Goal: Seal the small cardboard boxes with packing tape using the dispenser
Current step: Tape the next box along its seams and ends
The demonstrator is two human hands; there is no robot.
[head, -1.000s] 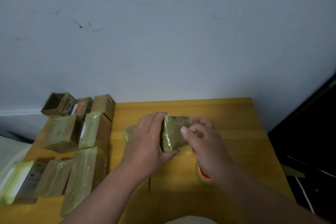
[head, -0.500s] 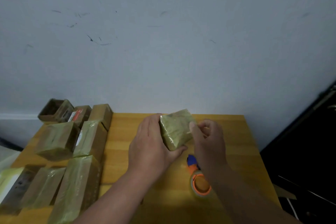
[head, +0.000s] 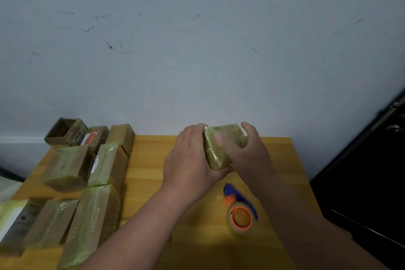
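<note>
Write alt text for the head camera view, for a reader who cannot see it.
Both hands, left and right, hold a small tape-wrapped box above a wooden table by a grey wall. A tape dispenser lies on the table near the right forearm, and more wrapped boxes cluster at the table's left.

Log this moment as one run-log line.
left hand: grips box | right hand: grips box | dispenser: idle on table

Tape-wrapped box [head: 221, 149] held above table; dispenser [head: 240, 212] nearby.
</note>
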